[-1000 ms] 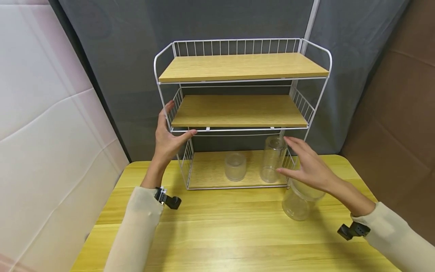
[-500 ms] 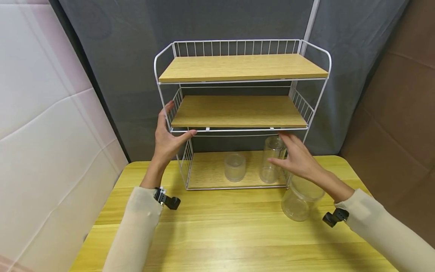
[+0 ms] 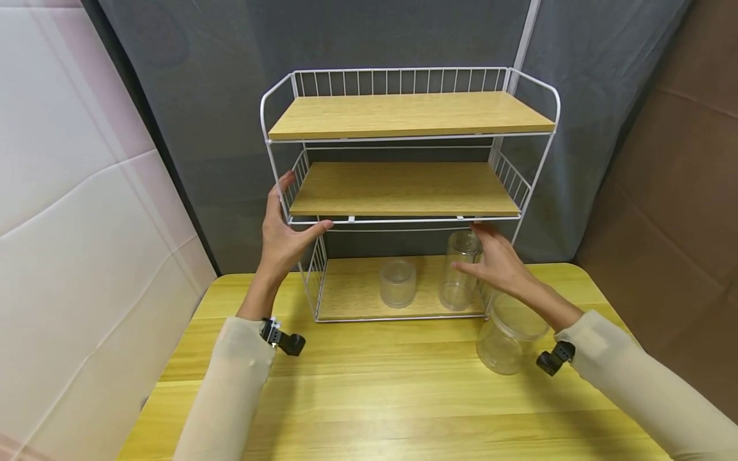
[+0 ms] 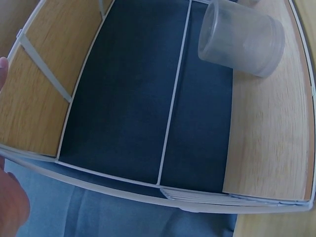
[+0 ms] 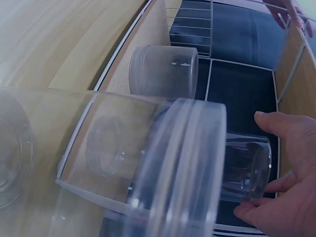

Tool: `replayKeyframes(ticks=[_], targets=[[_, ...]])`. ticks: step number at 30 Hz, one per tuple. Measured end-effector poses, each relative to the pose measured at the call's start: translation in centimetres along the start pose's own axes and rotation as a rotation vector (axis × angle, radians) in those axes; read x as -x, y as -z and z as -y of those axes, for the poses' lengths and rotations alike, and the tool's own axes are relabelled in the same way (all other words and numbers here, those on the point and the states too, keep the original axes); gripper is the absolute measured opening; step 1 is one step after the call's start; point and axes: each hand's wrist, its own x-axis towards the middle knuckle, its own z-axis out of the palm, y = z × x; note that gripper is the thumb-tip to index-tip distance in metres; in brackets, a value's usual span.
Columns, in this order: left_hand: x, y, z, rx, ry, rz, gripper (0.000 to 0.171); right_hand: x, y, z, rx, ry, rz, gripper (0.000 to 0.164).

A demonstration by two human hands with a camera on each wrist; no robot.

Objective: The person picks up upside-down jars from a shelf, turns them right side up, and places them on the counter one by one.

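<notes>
A white wire rack with three wooden shelves stands on the table. My left hand grips its left side below the middle shelf, thumb in front and fingers around the side frame. On the bottom shelf, a tall clear glass jar stands upright near the right end. My right hand reaches around its upper part; in the right wrist view, fingertips are right at the tall jar's side while the thumb shows a gap from it. A short glass jar stands mid-shelf.
A wide clear glass jar stands on the yellow wooden table, before the rack's right front corner and under my right forearm. A grey curtain hangs behind, with a white panel left and a brown one right.
My right hand has moved left and inward, from beside the tall jar to around its upper part, its thumb now in front of the jar. The left hand and jars have stayed put.
</notes>
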Motion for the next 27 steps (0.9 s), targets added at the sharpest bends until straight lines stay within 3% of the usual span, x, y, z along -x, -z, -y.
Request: replayKeyframes(ticks=[13, 27], targets=[[0.1, -0.1, 0.1, 0.038, 0.009, 0.002, 0.1, -0.2, -0.6, -0.5, 0.001, 0.007, -0.042, 0.074], [0.7, 0.2, -0.7, 0.05, 0.008, -0.005, 0.1, 0.6, 0.1, 0.6, -0.012, 0.032, -0.046, 0.073]])
